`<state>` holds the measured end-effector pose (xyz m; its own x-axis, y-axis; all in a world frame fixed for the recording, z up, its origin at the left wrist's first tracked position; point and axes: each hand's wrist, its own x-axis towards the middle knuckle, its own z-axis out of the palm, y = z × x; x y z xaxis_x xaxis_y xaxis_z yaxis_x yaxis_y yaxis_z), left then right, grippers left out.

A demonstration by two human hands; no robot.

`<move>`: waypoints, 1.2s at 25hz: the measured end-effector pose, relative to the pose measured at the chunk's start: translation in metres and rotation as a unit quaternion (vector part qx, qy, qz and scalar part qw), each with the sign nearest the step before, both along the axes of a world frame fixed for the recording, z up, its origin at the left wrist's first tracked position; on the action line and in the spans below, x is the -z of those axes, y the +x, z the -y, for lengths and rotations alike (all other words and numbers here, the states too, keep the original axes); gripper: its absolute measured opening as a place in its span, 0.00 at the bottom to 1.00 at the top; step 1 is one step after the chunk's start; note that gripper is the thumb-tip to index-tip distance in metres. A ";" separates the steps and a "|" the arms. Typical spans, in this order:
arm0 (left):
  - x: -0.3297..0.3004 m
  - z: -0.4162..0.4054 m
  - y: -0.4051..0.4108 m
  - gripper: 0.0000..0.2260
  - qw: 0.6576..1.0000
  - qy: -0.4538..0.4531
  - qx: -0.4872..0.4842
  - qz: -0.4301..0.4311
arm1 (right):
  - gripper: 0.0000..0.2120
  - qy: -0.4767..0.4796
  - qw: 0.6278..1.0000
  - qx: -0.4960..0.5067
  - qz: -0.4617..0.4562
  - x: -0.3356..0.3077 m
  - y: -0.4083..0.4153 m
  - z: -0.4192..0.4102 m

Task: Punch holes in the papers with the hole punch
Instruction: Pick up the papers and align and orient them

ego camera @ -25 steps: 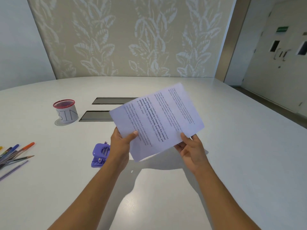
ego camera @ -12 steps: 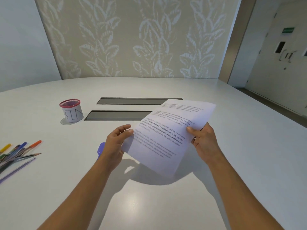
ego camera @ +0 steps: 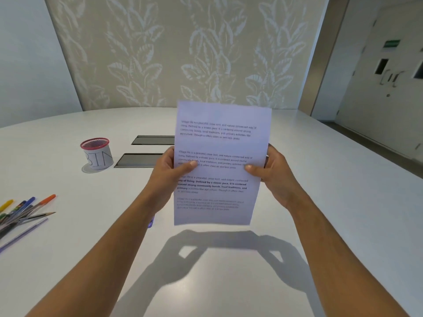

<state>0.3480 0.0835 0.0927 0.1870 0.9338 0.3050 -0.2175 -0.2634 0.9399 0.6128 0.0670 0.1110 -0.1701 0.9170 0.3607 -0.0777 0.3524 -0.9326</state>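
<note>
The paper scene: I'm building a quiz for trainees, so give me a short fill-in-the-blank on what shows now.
1. The printed paper is held upright by ____ hands.
2. The left hand grips the sheet's ____ edge.
3. The pot with the red mesh rim bears the letters ____.
4. The pens lie on the ____ side of the table.

Missing: two; left; BIN; left

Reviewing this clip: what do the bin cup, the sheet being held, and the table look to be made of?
Bin cup: likely metal or plastic mesh with a red rim, judging by the fine grid at the top; a white paper-like band marked "BIN" wraps it.
Sheet: thin matte white printer paper with black print, curving slightly.
Table: smooth white top, probably laminate, semi-gloss, with soft reflections and sharp shadows.
</note>
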 end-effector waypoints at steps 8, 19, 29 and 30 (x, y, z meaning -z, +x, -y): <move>0.026 0.021 0.019 0.18 0.974 0.096 -0.190 -0.077 | 0.22 0.042 0.982 0.174 0.064 0.036 -0.038 0.005; 0.044 0.024 0.022 0.12 0.970 0.073 -0.209 -0.101 | 0.16 0.014 0.976 0.204 0.075 0.064 -0.044 0.011; 0.055 0.028 0.014 0.12 0.972 0.073 -0.199 -0.106 | 0.14 -0.001 0.977 0.196 0.078 0.080 -0.044 0.013; 0.052 0.027 0.012 0.12 0.971 0.069 -0.201 -0.108 | 0.14 -0.004 0.979 0.191 0.072 0.076 -0.043 0.012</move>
